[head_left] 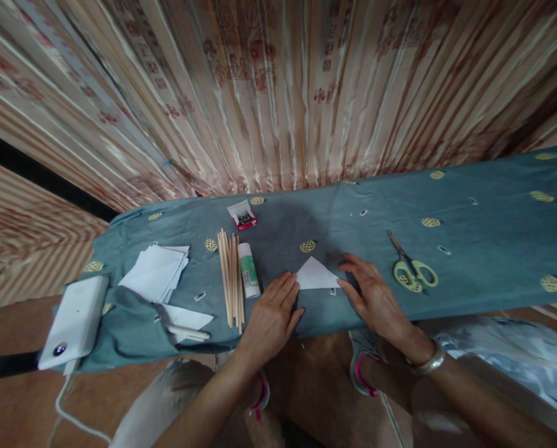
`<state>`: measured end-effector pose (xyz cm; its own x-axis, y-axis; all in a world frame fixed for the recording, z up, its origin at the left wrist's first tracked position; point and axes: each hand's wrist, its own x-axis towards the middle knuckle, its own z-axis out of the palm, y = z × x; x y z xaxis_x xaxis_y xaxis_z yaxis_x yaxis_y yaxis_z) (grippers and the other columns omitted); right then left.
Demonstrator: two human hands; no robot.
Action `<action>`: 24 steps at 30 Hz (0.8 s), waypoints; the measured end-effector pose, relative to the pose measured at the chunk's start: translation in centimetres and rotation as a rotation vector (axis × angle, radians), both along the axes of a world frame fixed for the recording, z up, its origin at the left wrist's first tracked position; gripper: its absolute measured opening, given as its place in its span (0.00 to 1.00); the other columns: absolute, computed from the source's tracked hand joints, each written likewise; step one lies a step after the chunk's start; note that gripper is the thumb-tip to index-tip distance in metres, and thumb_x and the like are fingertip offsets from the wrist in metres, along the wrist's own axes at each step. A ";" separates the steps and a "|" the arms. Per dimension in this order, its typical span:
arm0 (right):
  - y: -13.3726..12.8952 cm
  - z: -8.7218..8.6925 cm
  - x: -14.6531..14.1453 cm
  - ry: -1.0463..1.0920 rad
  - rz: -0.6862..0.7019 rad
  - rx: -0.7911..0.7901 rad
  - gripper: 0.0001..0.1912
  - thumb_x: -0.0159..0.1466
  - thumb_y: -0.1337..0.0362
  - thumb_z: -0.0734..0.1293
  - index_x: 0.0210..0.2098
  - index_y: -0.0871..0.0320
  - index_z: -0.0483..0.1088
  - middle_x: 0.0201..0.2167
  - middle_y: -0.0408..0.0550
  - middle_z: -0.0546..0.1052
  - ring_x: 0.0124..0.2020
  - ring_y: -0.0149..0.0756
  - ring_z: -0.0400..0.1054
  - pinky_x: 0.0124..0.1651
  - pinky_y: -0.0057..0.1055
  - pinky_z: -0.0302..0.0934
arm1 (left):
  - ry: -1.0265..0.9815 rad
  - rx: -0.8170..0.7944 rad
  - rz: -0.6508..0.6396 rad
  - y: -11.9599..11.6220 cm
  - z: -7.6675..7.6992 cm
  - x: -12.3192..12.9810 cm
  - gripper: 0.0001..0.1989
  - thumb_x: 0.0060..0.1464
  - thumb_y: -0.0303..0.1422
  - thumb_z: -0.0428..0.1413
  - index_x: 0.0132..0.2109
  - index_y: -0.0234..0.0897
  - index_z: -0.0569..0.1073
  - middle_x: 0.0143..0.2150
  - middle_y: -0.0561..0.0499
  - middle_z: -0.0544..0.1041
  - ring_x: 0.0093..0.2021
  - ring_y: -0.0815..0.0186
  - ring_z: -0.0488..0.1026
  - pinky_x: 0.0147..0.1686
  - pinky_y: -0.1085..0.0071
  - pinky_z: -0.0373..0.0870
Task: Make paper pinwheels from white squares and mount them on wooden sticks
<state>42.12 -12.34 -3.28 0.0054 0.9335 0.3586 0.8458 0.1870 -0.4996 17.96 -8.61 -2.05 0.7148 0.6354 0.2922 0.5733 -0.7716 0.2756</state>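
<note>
A sheet of white paper folded into a triangle lies on the cloth-covered table with its point facing away from me. My left hand rests flat, its fingertips on the paper's left corner. At the right corner, my right hand touches the paper with its thumb; the index finger is held apart from it. A glue stick with a green label lies left of the paper, beside a bundle of wooden sticks. Scissors with light green handles lie to the right of my right hand.
A small red-and-white box of dark little pieces stands open behind the sticks. Stacked white paper lies at the left, near a white power bank with a cable. A patterned curtain hangs behind the table.
</note>
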 end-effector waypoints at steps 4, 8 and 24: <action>-0.2 -0.1 0.5 -0.005 -0.005 -0.001 0.14 0.68 0.59 0.59 0.47 0.60 0.68 0.55 0.62 0.71 0.56 0.51 0.65 0.58 0.50 0.60 | -0.023 0.035 0.016 0.0 0.1 -1.0 0.18 0.63 0.33 0.51 0.56 0.27 0.70 0.59 0.35 0.72 0.62 0.53 0.67 0.58 0.54 0.71; -0.4 -0.1 0.9 0.008 -0.006 -0.031 0.13 0.69 0.60 0.57 0.45 0.58 0.69 0.55 0.62 0.71 0.57 0.50 0.65 0.58 0.51 0.60 | -0.052 0.065 0.018 0.0 0.2 -1.4 0.16 0.62 0.32 0.52 0.52 0.27 0.73 0.56 0.37 0.75 0.60 0.53 0.69 0.57 0.56 0.72; 1.3 1.5 -1.9 0.240 0.036 -0.124 0.09 0.62 0.58 0.66 0.39 0.54 0.73 0.55 0.54 0.73 0.56 0.47 0.68 0.58 0.50 0.62 | -0.154 -0.083 0.057 1.4 0.5 1.5 0.29 0.59 0.25 0.50 0.66 0.35 0.54 0.61 0.38 0.69 0.61 0.55 0.67 0.57 0.53 0.70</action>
